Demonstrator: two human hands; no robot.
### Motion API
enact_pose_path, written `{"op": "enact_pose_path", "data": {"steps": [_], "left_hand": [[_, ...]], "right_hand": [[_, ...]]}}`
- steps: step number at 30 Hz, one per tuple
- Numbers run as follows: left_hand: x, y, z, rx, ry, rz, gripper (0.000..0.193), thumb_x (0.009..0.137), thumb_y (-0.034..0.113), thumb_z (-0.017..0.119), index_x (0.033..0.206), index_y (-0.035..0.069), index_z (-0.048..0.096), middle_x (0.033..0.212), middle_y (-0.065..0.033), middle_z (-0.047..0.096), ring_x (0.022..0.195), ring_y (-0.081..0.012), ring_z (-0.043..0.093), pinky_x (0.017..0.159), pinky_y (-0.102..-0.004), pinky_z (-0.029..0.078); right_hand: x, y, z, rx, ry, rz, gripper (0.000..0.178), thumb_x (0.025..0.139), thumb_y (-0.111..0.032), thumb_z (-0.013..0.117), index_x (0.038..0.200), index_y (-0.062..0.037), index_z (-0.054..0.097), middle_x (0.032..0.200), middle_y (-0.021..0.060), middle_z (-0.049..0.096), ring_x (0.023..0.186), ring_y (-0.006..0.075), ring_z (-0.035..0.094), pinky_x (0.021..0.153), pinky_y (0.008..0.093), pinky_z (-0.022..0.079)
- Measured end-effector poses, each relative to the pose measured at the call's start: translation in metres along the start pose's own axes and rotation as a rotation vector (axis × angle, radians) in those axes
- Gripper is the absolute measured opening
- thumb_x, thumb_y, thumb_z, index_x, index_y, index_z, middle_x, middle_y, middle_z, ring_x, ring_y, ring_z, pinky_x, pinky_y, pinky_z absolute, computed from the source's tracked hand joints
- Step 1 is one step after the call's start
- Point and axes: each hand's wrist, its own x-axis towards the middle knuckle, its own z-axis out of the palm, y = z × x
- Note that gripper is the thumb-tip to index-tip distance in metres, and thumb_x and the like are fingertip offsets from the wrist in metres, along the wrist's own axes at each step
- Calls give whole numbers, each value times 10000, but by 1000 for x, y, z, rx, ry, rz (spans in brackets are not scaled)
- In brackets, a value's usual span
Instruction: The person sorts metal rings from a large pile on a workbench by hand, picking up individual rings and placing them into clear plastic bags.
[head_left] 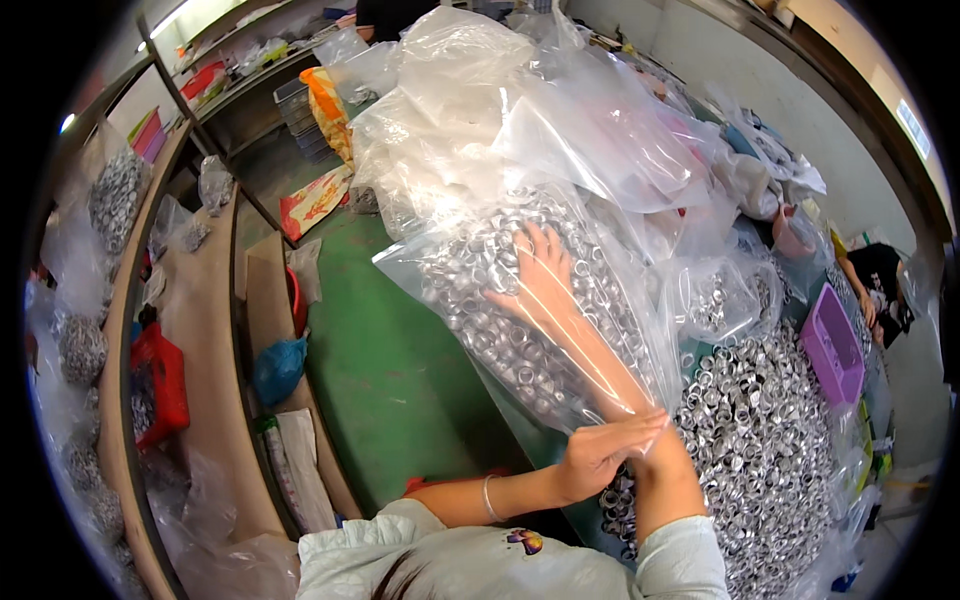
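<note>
A large clear plastic bag (pixel 400 262) full of small silvery metal rings (pixel 525 365) lies in front of me. My right hand (pixel 543 275) reaches through its mouth, forearm inside, and rests on the rings with fingers spread; I see nothing gripped in it. My left hand (pixel 612 452), with a bangle at the wrist, pinches the bag's edge beside my right forearm, its fingers pressed together. Loose metal rings (pixel 755 450) form a big heap on the table to the right of my arms.
Beyond lie more plastic bags (pixel 455 90). A purple basket (pixel 833 345) stands by the heap; a co-worker's hand (pixel 868 308) is past it. At left, wooden shelves (pixel 200 330) hold a red basket (pixel 160 385) and a blue bag (pixel 280 370), beside the green floor (pixel 390 390).
</note>
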Motion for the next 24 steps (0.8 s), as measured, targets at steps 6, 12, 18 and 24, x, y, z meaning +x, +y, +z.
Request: {"op": "enact_pose_path", "data": {"steps": [6, 12, 18, 24], "left_hand": [[-3, 9, -7, 5, 156, 5, 187, 877, -11, 513, 1018, -88, 608, 1061, -215, 633, 974, -289, 639, 835, -325, 497], [1, 14, -3, 13, 211, 2, 181, 898, 31, 514, 995, -80, 619, 995, -191, 661, 878, -250, 667, 774, -299, 508], [11, 17, -14, 105, 242, 13, 190, 908, 26, 486, 1002, -82, 610, 1003, -199, 653, 913, -241, 646, 809, -313, 489], [24, 19, -24, 150, 370, 120, 185, 922, 36, 479, 993, -61, 620, 922, -114, 604, 811, -152, 554, 728, -240, 439]], "right_hand": [[-88, -3, -54, 17, -109, 116, 903, 664, -464, 721, 1327, 12, 336, 1400, 238, 253, 1303, 446, 200, 1025, 604, 180], [-136, 7, -50, -140, -172, 386, 905, 681, -516, 680, 1350, -12, 340, 1397, 290, 236, 1307, 460, 185, 1021, 628, 149], [-116, 17, -44, -45, -48, 294, 737, 759, -369, 650, 1337, -18, 357, 1387, 275, 274, 1308, 440, 217, 1037, 597, 162], [-158, 56, -127, -145, 212, 667, 642, 732, -181, 695, 1206, 72, 344, 1193, 259, 380, 1106, 404, 421, 940, 456, 354]]}}
